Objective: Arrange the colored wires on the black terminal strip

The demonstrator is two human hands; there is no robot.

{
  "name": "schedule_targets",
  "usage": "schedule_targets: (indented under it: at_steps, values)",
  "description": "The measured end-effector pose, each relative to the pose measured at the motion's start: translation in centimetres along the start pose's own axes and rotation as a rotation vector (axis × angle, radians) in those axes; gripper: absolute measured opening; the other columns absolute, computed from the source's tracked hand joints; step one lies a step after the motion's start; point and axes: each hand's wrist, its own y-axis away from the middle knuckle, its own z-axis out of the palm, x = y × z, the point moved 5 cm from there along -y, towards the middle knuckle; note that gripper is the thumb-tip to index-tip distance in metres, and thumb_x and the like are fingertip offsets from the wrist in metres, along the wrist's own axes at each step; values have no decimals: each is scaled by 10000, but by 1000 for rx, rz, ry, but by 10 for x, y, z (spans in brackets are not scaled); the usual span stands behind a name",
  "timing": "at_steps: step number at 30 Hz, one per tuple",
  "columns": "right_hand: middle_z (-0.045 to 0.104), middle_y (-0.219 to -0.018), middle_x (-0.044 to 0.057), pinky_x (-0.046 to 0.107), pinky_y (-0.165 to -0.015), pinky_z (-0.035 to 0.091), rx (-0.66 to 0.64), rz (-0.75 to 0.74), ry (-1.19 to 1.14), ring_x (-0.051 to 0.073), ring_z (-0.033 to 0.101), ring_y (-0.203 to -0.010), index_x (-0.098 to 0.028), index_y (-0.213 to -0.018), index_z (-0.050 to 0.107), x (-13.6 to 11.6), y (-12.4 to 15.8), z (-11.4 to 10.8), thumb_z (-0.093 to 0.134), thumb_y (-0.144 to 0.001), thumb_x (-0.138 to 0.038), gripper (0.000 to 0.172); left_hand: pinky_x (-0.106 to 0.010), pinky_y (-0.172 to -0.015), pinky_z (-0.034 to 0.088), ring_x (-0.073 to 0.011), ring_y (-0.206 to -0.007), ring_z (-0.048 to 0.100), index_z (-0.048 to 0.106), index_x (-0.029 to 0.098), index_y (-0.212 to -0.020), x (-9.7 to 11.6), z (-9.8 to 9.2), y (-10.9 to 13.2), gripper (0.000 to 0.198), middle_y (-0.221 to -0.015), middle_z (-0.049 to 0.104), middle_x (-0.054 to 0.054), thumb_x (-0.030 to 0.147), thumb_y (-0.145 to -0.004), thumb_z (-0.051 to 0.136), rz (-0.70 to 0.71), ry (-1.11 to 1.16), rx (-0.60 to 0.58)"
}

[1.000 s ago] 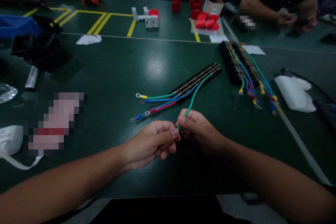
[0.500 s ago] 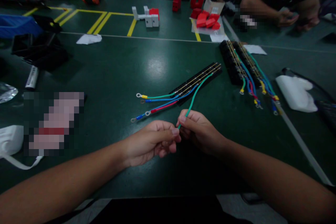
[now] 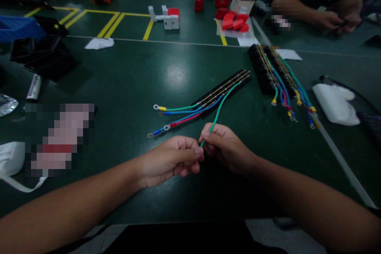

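Observation:
Between both hands runs the free end of a green wire (image 3: 220, 108). My left hand (image 3: 175, 158) pinches its tip, which the fingers hide. Just beside it, my right hand (image 3: 224, 141) is closed on the same wire a little further up. The wire's other end joins a black strip with brass rails (image 3: 222, 94) lying slantwise on the table. From that strip's near end, a second green wire with a yellow-sleeved ring terminal (image 3: 156, 107), blue wires (image 3: 178, 113) and a red wire (image 3: 187, 119) reach left, ending in ring terminals.
Two similar wired strips (image 3: 275, 71) lie at the right, beside a white object (image 3: 336, 105). Black bins (image 3: 41, 53) and a marker-like tube (image 3: 33, 87) are at left. Red parts (image 3: 235, 22) sit at the back. Other people's hands (image 3: 336, 22) work across the table.
My hands and the green wire stay almost as they were. The whole view has shifted very slightly. At the back right, the other person's hands have come closer together.

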Motion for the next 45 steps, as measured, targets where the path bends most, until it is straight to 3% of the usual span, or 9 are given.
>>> schedule_targets:
  at_steps: [4, 10, 17, 24, 31, 40, 45]
  values:
    - [489, -551, -58, 207, -492, 323, -4, 4, -1, 72, 436, -488, -169, -725, 577, 1, 0, 0, 697, -845, -352, 249, -120, -456, 373, -38, -505, 520, 589, 121, -849, -1, 2, 0, 292, -673, 655, -21, 373, -817, 733, -13, -23, -20]
    - [468, -538, -67, 202, -490, 317, 18, -13, -9, 68, 405, -482, -177, -706, 542, 0, 0, -1, 716, -825, -338, 265, -120, -449, 304, -18, -465, 431, 556, 135, -807, 0, 0, -2, 316, -585, 571, 40, 382, -800, 751, 39, -33, -7]
    - [496, -561, -56, 205, -491, 317, 10, 10, -6, 70, 433, -489, -175, -705, 544, 1, 0, -1, 702, -841, -344, 269, -143, -478, 377, -55, -540, 538, 582, 127, -858, -1, 1, -1, 303, -686, 652, -20, 384, -817, 737, -10, -34, -45]
    - [486, -550, -60, 204, -490, 318, 25, 8, -6, 71, 416, -488, -177, -686, 537, 0, 1, -1, 724, -816, -346, 284, -134, -461, 291, -24, -478, 423, 527, 148, -794, -1, -1, -1, 346, -592, 559, 48, 416, -809, 745, 38, -69, -6]
    - [517, -565, -51, 208, -489, 341, -3, 18, 16, 76, 464, -493, -172, -717, 572, 1, 0, -1, 685, -858, -340, 246, -149, -456, 339, -47, -527, 522, 592, 134, -874, -1, 1, -2, 274, -702, 662, -17, 382, -843, 705, -21, -72, -57]
    - [522, -575, -49, 214, -515, 348, 8, 17, 19, 79, 458, -514, -178, -707, 549, 2, 0, -1, 711, -839, -359, 276, -126, -473, 296, -7, -471, 400, 535, 142, -798, -2, -1, -1, 312, -590, 543, 56, 381, -826, 734, 49, -61, -3]
    - [530, -582, -47, 215, -515, 355, 9, 34, 16, 81, 492, -513, -173, -714, 556, 2, 0, 0, 705, -843, -358, 270, -119, -451, 318, -20, -489, 484, 581, 127, -830, -2, 1, -1, 272, -666, 650, -6, 359, -834, 723, 14, -54, -32]
